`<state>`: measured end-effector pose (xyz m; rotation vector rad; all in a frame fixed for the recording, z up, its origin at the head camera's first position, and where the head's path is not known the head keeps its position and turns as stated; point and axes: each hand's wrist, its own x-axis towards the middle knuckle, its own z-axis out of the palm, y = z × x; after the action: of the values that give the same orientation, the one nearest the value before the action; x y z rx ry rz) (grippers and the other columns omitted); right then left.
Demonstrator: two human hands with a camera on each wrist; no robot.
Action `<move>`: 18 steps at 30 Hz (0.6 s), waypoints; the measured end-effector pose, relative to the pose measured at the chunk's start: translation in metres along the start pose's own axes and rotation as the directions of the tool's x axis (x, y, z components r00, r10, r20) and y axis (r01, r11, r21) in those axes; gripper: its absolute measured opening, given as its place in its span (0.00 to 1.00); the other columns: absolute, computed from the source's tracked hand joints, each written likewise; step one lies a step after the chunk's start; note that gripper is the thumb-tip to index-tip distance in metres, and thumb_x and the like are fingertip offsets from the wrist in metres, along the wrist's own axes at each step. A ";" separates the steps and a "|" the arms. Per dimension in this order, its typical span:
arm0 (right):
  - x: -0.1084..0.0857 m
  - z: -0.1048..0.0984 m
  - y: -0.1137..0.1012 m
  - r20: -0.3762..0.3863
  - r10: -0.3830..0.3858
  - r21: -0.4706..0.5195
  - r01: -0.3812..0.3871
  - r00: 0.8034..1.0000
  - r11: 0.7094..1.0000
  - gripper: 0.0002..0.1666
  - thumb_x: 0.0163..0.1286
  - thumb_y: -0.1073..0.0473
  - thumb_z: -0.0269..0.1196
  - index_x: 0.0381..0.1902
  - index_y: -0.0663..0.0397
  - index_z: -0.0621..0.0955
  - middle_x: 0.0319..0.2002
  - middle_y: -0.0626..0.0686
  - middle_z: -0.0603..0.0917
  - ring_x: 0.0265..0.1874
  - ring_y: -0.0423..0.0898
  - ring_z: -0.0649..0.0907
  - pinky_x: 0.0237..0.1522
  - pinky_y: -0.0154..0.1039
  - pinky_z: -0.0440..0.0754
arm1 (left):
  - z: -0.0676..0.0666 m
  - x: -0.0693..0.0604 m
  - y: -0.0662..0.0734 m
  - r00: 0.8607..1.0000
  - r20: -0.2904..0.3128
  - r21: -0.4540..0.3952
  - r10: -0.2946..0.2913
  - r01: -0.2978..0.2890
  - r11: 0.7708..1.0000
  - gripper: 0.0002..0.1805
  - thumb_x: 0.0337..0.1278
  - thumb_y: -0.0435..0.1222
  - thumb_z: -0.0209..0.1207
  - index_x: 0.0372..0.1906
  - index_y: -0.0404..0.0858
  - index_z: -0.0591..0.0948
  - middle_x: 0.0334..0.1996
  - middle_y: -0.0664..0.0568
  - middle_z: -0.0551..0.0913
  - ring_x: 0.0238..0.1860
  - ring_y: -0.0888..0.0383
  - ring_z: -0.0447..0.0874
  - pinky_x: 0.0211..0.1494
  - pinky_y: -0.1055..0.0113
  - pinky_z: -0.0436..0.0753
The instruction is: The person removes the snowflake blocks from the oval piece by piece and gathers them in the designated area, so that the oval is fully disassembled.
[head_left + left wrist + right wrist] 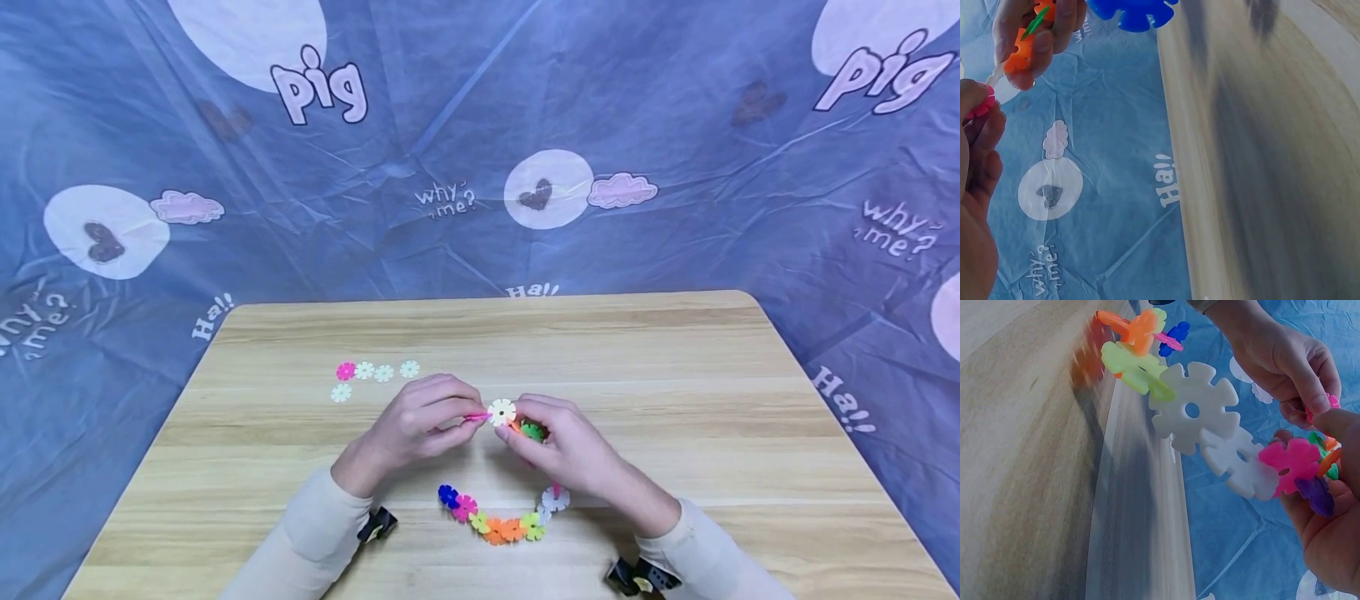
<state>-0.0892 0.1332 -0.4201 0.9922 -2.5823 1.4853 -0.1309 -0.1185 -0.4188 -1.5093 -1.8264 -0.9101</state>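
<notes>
My left hand [427, 421] pinches a pink snowflake disc [476, 417] between thumb and fingers. The disc meets the edge of a whitish disc [502, 412], held up over the table. My right hand [566, 442] grips the chain of interlocked discs beside that whitish disc. An orange disc [1018, 57] and a green disc [532, 431] show at its fingers. From this hand the chain runs down through pink [1288, 465] and white discs [1219, 415]. Its lower part curves below the hands, with orange discs [495, 531] in the middle and a blue disc [447, 497] at its end.
Beyond the left hand, a loose pink disc [346, 372] and several whitish discs [383, 372] lie on the wooden table [675, 358]. A blue printed cloth [420, 108] hangs behind the table. Black wrist devices [377, 524] show by both forearms.
</notes>
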 end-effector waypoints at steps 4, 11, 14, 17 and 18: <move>0.000 0.000 -0.001 -0.002 0.002 -0.001 -0.002 1.000 1.000 0.05 0.78 0.58 0.68 0.38 0.44 0.86 0.28 0.40 0.79 0.24 0.33 0.77 0.24 0.31 0.79 | -0.001 -0.002 0.001 1.000 -0.013 0.013 -0.007 0.007 1.000 0.05 0.73 0.32 0.67 0.40 0.35 0.91 0.38 0.49 0.92 0.38 0.57 0.91 0.49 0.70 0.90; 0.000 -0.001 -0.002 -0.012 0.007 -0.035 -0.008 1.000 0.999 0.05 0.77 0.57 0.69 0.37 0.43 0.86 0.29 0.38 0.79 0.25 0.32 0.76 0.25 0.31 0.79 | -0.005 -0.009 0.003 0.998 0.000 0.003 -0.068 0.068 0.998 0.05 0.73 0.31 0.66 0.43 0.34 0.90 0.40 0.47 0.92 0.41 0.54 0.92 0.52 0.67 0.91; 0.000 -0.001 -0.002 -0.013 0.002 -0.036 -0.003 1.000 0.999 0.06 0.77 0.57 0.70 0.36 0.42 0.85 0.29 0.38 0.79 0.25 0.32 0.75 0.26 0.30 0.78 | -0.007 -0.012 0.004 0.995 0.010 0.003 -0.104 0.104 0.995 0.06 0.75 0.32 0.65 0.44 0.33 0.90 0.41 0.47 0.92 0.43 0.54 0.92 0.54 0.67 0.90; 0.000 -0.001 -0.001 -0.014 -0.001 -0.034 0.001 1.000 0.999 0.06 0.76 0.58 0.70 0.37 0.42 0.86 0.29 0.38 0.79 0.25 0.32 0.75 0.25 0.30 0.78 | -0.010 -0.015 0.005 0.989 0.016 0.014 -0.145 0.145 0.989 0.07 0.76 0.33 0.65 0.45 0.34 0.90 0.42 0.47 0.92 0.44 0.53 0.92 0.55 0.66 0.90; 0.000 -0.001 -0.001 -0.014 0.000 -0.035 0.000 1.000 0.999 0.06 0.77 0.58 0.70 0.37 0.41 0.85 0.29 0.38 0.79 0.25 0.33 0.75 0.25 0.30 0.78 | -0.011 -0.017 0.006 0.987 0.017 0.015 -0.161 0.161 0.987 0.07 0.76 0.33 0.65 0.45 0.34 0.90 0.42 0.47 0.92 0.44 0.53 0.92 0.55 0.66 0.90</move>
<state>-0.0888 0.1334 -0.4187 0.9750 -2.5894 1.4360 -0.1221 -0.1365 -0.4246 -1.3815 -1.9864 -0.9599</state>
